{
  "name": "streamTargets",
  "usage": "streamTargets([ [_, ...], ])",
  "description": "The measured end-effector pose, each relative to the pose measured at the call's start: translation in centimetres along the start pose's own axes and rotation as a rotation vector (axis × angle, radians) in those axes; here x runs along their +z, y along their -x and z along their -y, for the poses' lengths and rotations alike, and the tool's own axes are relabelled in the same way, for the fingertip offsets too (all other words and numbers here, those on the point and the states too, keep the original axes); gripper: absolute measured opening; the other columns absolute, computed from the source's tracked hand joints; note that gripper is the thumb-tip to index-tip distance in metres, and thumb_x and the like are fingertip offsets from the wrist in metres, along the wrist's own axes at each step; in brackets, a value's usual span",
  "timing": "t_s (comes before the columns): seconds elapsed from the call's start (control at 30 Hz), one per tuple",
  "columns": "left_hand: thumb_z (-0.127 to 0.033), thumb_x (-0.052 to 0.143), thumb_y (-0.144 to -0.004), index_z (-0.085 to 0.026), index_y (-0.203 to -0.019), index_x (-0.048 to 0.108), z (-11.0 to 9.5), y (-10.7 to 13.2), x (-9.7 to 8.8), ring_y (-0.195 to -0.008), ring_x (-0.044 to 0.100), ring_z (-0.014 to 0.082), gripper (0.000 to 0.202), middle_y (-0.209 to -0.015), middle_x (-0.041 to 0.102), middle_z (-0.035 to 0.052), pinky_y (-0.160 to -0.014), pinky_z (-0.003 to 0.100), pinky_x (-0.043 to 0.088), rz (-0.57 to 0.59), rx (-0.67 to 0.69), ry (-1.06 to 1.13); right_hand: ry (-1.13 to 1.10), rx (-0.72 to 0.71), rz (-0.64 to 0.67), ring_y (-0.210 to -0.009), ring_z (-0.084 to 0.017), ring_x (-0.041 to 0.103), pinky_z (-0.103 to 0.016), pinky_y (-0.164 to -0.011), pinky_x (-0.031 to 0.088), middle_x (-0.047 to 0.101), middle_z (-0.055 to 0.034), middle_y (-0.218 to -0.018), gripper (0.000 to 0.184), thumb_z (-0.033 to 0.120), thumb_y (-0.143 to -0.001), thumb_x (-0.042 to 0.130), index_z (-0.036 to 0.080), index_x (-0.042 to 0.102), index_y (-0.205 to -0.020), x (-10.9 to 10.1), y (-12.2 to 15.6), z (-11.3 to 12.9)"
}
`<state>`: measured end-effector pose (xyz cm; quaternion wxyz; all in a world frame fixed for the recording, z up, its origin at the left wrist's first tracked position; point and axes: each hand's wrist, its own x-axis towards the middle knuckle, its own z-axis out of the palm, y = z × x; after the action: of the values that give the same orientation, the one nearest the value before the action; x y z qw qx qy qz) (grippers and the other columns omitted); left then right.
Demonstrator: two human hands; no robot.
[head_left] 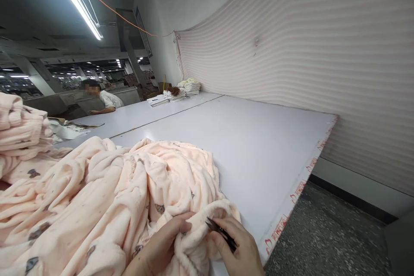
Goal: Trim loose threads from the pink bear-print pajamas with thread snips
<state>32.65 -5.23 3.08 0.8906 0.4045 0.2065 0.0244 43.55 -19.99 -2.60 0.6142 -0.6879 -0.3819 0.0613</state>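
Look, the rolled edge (197,233) of the peach cloth (110,198) bunches over the table (258,146) between the left hand (166,239), which pinches it, and the right hand (241,246), whose firmly gripped black snips (223,233) point leftward across it.

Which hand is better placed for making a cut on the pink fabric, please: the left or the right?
The right hand, most likely: it holds the dark snips, their tips at the pink fabric. The left hand grips that fabric close by, so it seems better placed for steadying.
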Motion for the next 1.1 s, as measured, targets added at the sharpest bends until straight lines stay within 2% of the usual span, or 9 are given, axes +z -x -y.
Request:
streamTargets([
  [0.2, -0.018, 0.056, -0.073, -0.014, -0.095, 0.072, 0.0, 0.5, 0.3, -0.079, 0.064, 0.0217, 0.028, -0.077, 0.071, 0.0056, -0.071, 0.026, 0.045, -0.029, 0.007, -0.135, 0.025, 0.024, -0.063, -0.093, -0.022, 0.066, -0.028, -0.081, 0.053, 0.072, -0.0056, -0.096, 0.022, 0.038, -0.088, 0.056, 0.026, 0.071, -0.097, 0.0, -0.2, 0.4],
  [0.3, -0.02, 0.064, -0.07, -0.017, -0.092, 0.071, 0.3, 0.9, 0.6, -0.08, 0.061, 0.0222, 0.024, -0.08, 0.069, 0.0036, -0.072, 0.027, 0.043, -0.203, 0.106, -0.55, 0.141, 0.082, -0.169, -0.101, -0.025, 0.064, -0.031, -0.082, 0.053, 0.068, -0.0069, -0.111, 0.034, 0.041, -0.083, 0.06, 0.026, 0.062, -0.114, -0.6, -0.2, 0.3],
  [0.4, -0.02, 0.06, -0.075, -0.021, -0.087, 0.066, 1.0, 1.5, 1.3, -0.083, 0.058, 0.0228, 0.014, -0.081, 0.065, 0.0017, -0.076, 0.028, 0.04, -0.464, 0.401, -0.94, 0.195, 0.073, -0.046, -0.092, -0.023, 0.066, -0.03, -0.074, 0.053, 0.069, -0.0032, -0.105, 0.025, 0.031, -0.082, 0.056, 0.028, 0.061, -0.106, -1.2, 0.0, 0.3],
  [0.47, -0.023, 0.057, -0.078, -0.023, -0.085, 0.06, 1.5, 1.8, 1.7, -0.085, 0.055, 0.0222, 0.008, -0.083, 0.062, 0.0007, -0.078, 0.028, 0.04, -0.554, 0.519, -0.843, 0.163, 0.03, 0.1, -0.078, -0.019, 0.067, -0.025, -0.066, 0.052, 0.07, 0.0, -0.09, 0.017, 0.023, -0.079, 0.055, 0.028, 0.062, -0.093, -1.3, 0.3, 0.4],
  [0.53, -0.027, 0.057, -0.08, -0.023, -0.085, 0.056, 1.8, 2.0, 1.9, -0.084, 0.053, 0.0205, 0.006, -0.083, 0.058, -0.0009, -0.078, 0.028, 0.041, -0.504, 0.511, -0.596, 0.11, -0.002, 0.176, -0.072, -0.017, 0.066, -0.022, -0.062, 0.052, 0.068, 0.0007, -0.084, 0.018, 0.021, -0.075, 0.058, 0.028, 0.062, -0.092, -1.2, 0.7, 0.5],
  [0.67, -0.032, 0.065, -0.079, -0.024, -0.087, 0.054, 2.5, 2.3, 1.5, -0.082, 0.052, 0.016, 0.015, -0.085, 0.057, -0.0037, -0.078, 0.025, 0.041, -0.343, 0.46, -0.304, 0.019, -0.116, 0.139, -0.083, -0.016, 0.067, -0.021, -0.068, 0.054, 0.065, -0.004, -0.098, 0.031, 0.026, -0.083, 0.054, 0.027, 0.059, -0.114, -0.6, 1.0, 1.5],
  [0.77, -0.033, 0.069, -0.078, -0.025, -0.088, 0.055, 3.1, 2.2, 0.9, -0.078, 0.052, 0.0133, 0.019, -0.085, 0.059, -0.0048, -0.074, 0.022, 0.041, -0.296, 0.456, -0.2, 0.147, -0.226, 0.103, -0.081, -0.019, 0.066, -0.024, -0.067, 0.054, 0.066, -0.0048, -0.094, 0.028, 0.025, -0.088, 0.05, 0.027, 0.059, -0.114, -0.1, 0.5, 2.5],
  [0.93, -0.035, 0.072, -0.075, -0.023, -0.087, 0.06, 3.9, 2.0, 0.6, -0.077, 0.053, 0.0133, 0.021, -0.087, 0.062, -0.0018, -0.072, 0.022, 0.042, -0.298, 0.51, -0.235, 0.177, -0.277, 0.062, -0.08, -0.018, 0.066, -0.024, -0.069, 0.053, 0.067, -0.0045, -0.092, 0.023, 0.026, -0.091, 0.048, 0.026, 0.061, -0.11, 0.5, -0.1, 3.0],
  [1.1, -0.04, 0.072, -0.071, -0.023, -0.09, 0.065, 3.9, 2.4, 0.2, -0.085, 0.059, 0.0203, 0.027, -0.085, 0.066, 0.0013, -0.077, 0.028, 0.047, -0.403, 0.512, -0.414, 0.196, -0.307, 0.064, -0.078, -0.02, 0.065, -0.026, -0.067, 0.051, 0.067, -0.0038, -0.088, 0.024, 0.029, -0.09, 0.049, 0.027, 0.063, -0.109, 0.3, -0.1, 2.9],
])
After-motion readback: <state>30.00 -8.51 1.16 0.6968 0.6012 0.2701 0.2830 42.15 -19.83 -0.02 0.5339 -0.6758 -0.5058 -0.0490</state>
